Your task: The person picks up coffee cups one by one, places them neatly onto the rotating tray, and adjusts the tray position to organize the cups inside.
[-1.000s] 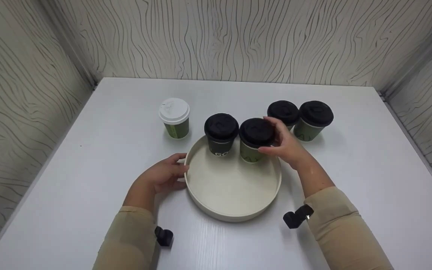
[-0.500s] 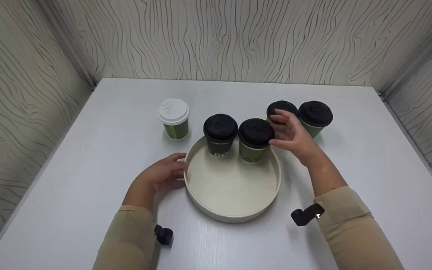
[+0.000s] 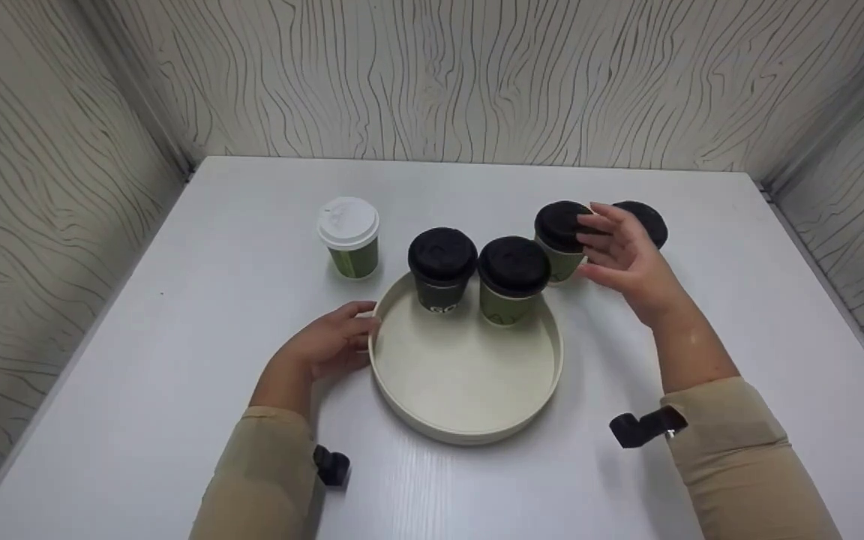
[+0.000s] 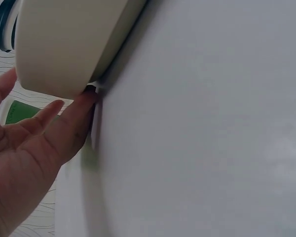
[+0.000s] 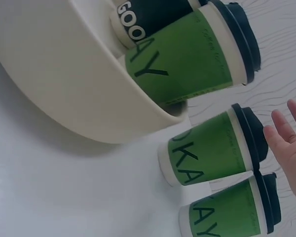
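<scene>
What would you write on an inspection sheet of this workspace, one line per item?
Surface: white table; small dark speck at left.
Job's things: round cream tray holding dark-grey paper cup and green paper cup, both black-lidded; two more black-lidded green cups stand beyond its right side; white-lidded green paper cup stands apart, left.
Clutter: nothing seen.
Hands: left hand holds tray's left edge; right hand, relaxed, near those two cups, contact unclear.
Cables: nothing seen.
Surroundings: pale panels with dark wavy lines.

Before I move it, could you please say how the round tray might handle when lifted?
The round tray seems stiff, its wall keeping an even curve. With the dark cup and green cup inside its far edge, it may feel unbalanced.
</scene>
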Motion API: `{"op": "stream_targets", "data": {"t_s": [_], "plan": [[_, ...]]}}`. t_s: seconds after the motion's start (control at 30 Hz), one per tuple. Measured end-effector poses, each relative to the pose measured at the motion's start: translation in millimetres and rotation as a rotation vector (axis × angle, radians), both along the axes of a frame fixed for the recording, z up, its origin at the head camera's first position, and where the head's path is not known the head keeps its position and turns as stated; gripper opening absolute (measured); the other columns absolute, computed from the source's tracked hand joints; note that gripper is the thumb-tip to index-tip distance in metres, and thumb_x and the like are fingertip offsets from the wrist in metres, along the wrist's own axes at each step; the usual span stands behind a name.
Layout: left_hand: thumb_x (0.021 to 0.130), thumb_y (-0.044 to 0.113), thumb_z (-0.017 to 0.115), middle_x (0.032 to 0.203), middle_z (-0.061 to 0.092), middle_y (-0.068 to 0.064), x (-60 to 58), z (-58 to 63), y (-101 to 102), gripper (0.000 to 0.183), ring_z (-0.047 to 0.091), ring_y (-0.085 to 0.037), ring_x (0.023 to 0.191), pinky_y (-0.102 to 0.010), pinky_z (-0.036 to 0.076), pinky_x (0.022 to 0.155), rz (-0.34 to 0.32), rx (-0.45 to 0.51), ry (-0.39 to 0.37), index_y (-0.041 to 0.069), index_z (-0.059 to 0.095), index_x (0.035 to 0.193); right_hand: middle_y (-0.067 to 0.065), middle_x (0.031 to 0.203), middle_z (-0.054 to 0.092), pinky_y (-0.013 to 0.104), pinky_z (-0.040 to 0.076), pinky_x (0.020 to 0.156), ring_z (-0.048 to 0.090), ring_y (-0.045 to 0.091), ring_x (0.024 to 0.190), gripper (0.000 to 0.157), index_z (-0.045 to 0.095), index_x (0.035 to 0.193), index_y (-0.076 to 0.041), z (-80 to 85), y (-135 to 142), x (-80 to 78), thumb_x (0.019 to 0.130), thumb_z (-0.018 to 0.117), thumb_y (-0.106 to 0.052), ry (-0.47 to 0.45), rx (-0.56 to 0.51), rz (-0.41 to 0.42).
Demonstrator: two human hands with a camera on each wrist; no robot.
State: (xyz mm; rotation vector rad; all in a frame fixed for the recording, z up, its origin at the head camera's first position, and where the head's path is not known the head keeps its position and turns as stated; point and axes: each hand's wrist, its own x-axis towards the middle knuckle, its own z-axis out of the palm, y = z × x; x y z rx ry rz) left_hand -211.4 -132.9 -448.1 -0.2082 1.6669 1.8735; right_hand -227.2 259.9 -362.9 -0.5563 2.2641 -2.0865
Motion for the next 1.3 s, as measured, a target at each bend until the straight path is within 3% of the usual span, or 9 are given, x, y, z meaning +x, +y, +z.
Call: {"op": "stream_targets", "data": {"t_s": [0.23,0.67,1.07,1.3], "plan": [[0.089,0.023,0.056,0.099,0.062,-0.013,-6.8,-0.2,3,0.049,0.059,-0.020,0.089,-0.032,0.048,0.076,0.016,-0.071,0.023,0.017,0.039,0.134,0.020,0.136,0.032,0.026,0.034,0.101,0.034,0.034,0.123,0.068,0.026,0.139,-0.007,8.5,18,2.6,0.081,0.058,0.011,0.040,-0.066,-0.025],[0.091,0.028,0.055,0.110,0.059,-0.011,-12.6,-3.3,3,0.045,0.059,-0.020,0.094,-0.032,0.047,0.080,0.020,-0.135,0.061,0.020,0.042,0.133,0.015,0.133,0.034,0.020,0.039,0.094,0.038,0.029,0.120,0.064,0.029,0.138,-0.009,14.7,38,1.5,0.083,0.055,0.010,0.054,-0.131,-0.082],[0.090,0.019,0.053,0.107,0.062,-0.013,-10.1,-2.0,1,0.045,0.060,-0.022,0.095,-0.034,0.048,0.081,-0.010,-0.077,0.035,0.019,0.041,0.134,0.011,0.132,0.035,0.018,0.039,0.091,0.039,0.026,0.119,0.061,0.029,0.138,-0.010,15.2,54,-2.5,0.085,0.056,0.006,0.042,-0.146,-0.131],[0.086,0.011,0.056,0.107,0.061,-0.014,-6.5,-0.6,-1,0.052,0.059,-0.023,0.095,-0.036,0.047,0.083,-0.035,-0.036,-0.003,0.019,0.040,0.135,0.011,0.133,0.034,0.019,0.038,0.091,0.038,0.026,0.120,0.062,0.031,0.137,-0.014,14.9,62,-3.2,0.084,0.059,0.003,0.018,-0.109,-0.201]]}}
